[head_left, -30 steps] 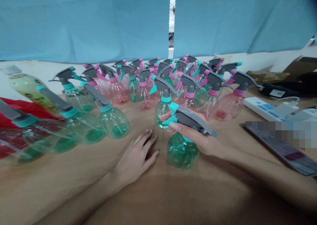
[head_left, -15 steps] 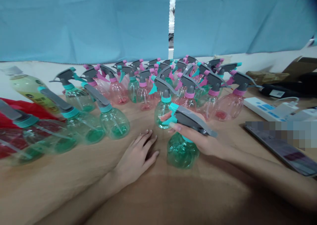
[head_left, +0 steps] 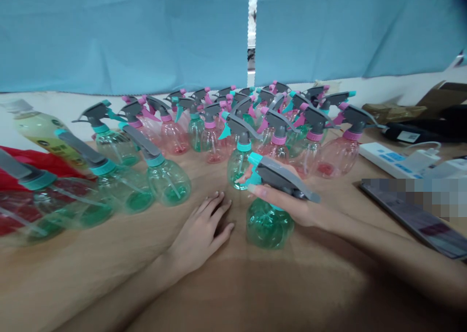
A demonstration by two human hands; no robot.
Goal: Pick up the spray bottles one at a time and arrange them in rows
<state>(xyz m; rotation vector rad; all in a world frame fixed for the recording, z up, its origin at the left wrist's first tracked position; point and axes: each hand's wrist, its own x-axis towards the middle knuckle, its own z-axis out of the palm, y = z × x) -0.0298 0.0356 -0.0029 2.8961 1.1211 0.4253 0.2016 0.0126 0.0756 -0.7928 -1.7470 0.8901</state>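
Note:
My right hand [head_left: 292, 206] is wrapped round the neck and trigger of a green spray bottle [head_left: 269, 225] with a grey and teal head, which stands upright on the wooden table [head_left: 233, 293]. Its thumb lies along the near side below the teal nozzle, and other fingertips show beyond the trigger. Flat on the table to the left rests my left hand [head_left: 199, 232], fingers apart and holding nothing. Just behind the gripped bottle is another green spray bottle [head_left: 239, 169] with a teal collar.
Green spray bottles [head_left: 170, 181] line the left, near a large yellowish bottle [head_left: 47, 132] and red material [head_left: 36, 164]. Many pink spray bottles [head_left: 341, 154] and green ones crowd the back. At the right are a white power strip [head_left: 386, 161] and a phone [head_left: 412, 220].
My right thumb has shifted slightly on the near side of the spray head. The bottle and my left hand look the same as before.

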